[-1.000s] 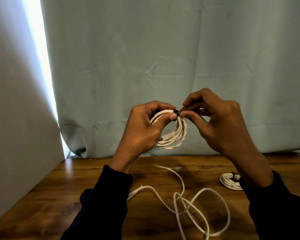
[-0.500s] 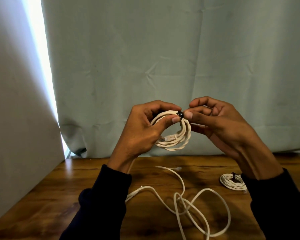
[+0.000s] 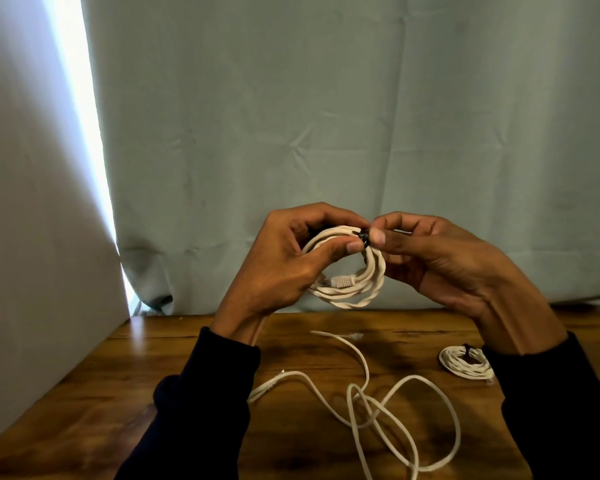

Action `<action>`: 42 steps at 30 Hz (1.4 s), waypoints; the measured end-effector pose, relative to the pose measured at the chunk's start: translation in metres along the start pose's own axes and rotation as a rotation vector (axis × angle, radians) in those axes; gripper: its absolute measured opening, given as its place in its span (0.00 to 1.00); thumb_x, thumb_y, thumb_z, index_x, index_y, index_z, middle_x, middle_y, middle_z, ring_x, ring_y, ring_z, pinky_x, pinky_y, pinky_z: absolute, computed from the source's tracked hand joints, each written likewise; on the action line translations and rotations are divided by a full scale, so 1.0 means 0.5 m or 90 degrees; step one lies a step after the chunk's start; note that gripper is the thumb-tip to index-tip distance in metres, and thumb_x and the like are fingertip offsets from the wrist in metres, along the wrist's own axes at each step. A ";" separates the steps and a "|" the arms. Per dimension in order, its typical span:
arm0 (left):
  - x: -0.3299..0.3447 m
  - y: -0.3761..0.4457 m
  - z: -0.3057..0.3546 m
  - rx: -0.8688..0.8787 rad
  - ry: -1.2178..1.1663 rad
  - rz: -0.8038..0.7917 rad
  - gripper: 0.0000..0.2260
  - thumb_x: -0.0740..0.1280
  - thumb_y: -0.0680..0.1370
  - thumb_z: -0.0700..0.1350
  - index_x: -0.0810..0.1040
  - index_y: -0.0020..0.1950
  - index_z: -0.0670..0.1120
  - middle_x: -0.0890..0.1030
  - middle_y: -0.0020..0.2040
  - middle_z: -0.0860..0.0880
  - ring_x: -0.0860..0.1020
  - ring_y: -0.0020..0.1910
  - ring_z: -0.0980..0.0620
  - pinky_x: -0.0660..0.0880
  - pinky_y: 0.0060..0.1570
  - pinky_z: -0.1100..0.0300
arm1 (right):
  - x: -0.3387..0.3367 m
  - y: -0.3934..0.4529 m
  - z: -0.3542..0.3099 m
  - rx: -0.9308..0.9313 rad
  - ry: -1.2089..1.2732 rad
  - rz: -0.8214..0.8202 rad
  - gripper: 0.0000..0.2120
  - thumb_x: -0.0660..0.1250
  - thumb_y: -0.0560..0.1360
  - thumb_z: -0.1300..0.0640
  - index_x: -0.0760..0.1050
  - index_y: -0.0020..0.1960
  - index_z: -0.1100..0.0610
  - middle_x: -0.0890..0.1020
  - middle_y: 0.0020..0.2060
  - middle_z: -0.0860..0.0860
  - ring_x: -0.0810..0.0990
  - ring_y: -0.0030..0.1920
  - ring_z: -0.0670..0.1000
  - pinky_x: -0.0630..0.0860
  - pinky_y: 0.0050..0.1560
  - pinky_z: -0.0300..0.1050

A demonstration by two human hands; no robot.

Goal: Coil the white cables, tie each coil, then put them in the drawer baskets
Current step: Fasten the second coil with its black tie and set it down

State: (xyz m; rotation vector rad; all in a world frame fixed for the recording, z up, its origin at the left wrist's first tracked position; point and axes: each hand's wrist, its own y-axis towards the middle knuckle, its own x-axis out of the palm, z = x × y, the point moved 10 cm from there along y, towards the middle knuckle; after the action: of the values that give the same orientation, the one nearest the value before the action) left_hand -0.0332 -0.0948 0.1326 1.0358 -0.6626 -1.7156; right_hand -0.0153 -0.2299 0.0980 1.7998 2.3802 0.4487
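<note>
no readable text, no labels, no brand marks, no numbers or signs on anything in view

White coil [image 3: 350,289], black tie [image 3: 363,234]

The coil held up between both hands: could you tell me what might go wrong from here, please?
The black tie is only pinched at the coil's top by the right hand; if it slips, the loops may spring apart. The loose cable lies tangled below and could snag a sleeve.
</note>
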 end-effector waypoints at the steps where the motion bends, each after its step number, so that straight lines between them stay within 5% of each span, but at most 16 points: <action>1: -0.003 0.000 0.000 -0.001 -0.012 0.005 0.09 0.71 0.76 0.35 0.82 0.56 0.40 0.85 0.48 0.48 0.84 0.47 0.54 0.78 0.45 0.66 | 0.002 -0.001 -0.003 -0.011 -0.014 -0.007 0.12 0.73 0.65 0.60 0.81 0.47 0.61 0.86 0.41 0.55 0.85 0.41 0.50 0.82 0.44 0.41; 14: -0.011 -0.001 0.001 -0.006 0.013 0.013 0.14 0.74 0.74 0.38 0.78 0.59 0.42 0.85 0.48 0.48 0.85 0.48 0.52 0.80 0.49 0.61 | -0.004 0.010 -0.002 -0.046 -0.006 -0.012 0.11 0.75 0.63 0.60 0.83 0.43 0.63 0.85 0.45 0.60 0.84 0.45 0.55 0.82 0.47 0.44; 20: -0.026 0.002 0.005 0.007 0.022 0.069 0.11 0.73 0.75 0.36 0.76 0.55 0.43 0.84 0.44 0.50 0.84 0.41 0.56 0.78 0.42 0.66 | 0.000 0.009 -0.017 -0.127 -0.014 0.008 0.07 0.73 0.68 0.60 0.84 0.44 0.61 0.86 0.46 0.59 0.86 0.48 0.57 0.82 0.50 0.48; 24: -0.038 0.002 -0.003 0.007 0.036 0.106 0.09 0.72 0.76 0.38 0.77 0.54 0.43 0.83 0.44 0.50 0.83 0.42 0.54 0.78 0.42 0.64 | 0.014 -0.005 -0.040 -0.208 -0.164 0.041 0.16 0.76 0.66 0.61 0.82 0.53 0.63 0.87 0.48 0.56 0.86 0.51 0.56 0.83 0.52 0.49; 31: -0.041 0.001 -0.013 0.025 0.093 0.183 0.05 0.73 0.77 0.41 0.81 0.51 0.42 0.83 0.47 0.48 0.83 0.49 0.49 0.82 0.49 0.51 | 0.007 -0.018 -0.072 -0.352 -0.347 0.176 0.13 0.77 0.70 0.61 0.83 0.54 0.58 0.87 0.47 0.48 0.86 0.47 0.43 0.82 0.48 0.38; 36: -0.056 -0.005 -0.009 0.022 0.232 0.259 0.06 0.75 0.74 0.47 0.86 0.50 0.49 0.80 0.50 0.51 0.80 0.52 0.54 0.80 0.48 0.60 | -0.004 -0.022 -0.078 -0.380 -0.420 0.260 0.13 0.78 0.70 0.58 0.84 0.53 0.56 0.86 0.48 0.46 0.85 0.47 0.40 0.82 0.48 0.37; 42: -0.056 -0.016 0.005 -0.001 0.330 0.326 0.06 0.76 0.73 0.47 0.86 0.49 0.51 0.79 0.44 0.56 0.78 0.41 0.60 0.74 0.38 0.71 | -0.010 -0.022 -0.069 -0.385 -0.412 0.308 0.16 0.79 0.69 0.58 0.83 0.55 0.55 0.86 0.49 0.47 0.85 0.47 0.41 0.82 0.47 0.37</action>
State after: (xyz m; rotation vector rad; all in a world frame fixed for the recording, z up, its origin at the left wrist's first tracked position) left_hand -0.0348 -0.0659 0.1369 1.1321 -0.5259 -0.9527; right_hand -0.0334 -0.2427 0.1268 1.8203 1.2171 0.4667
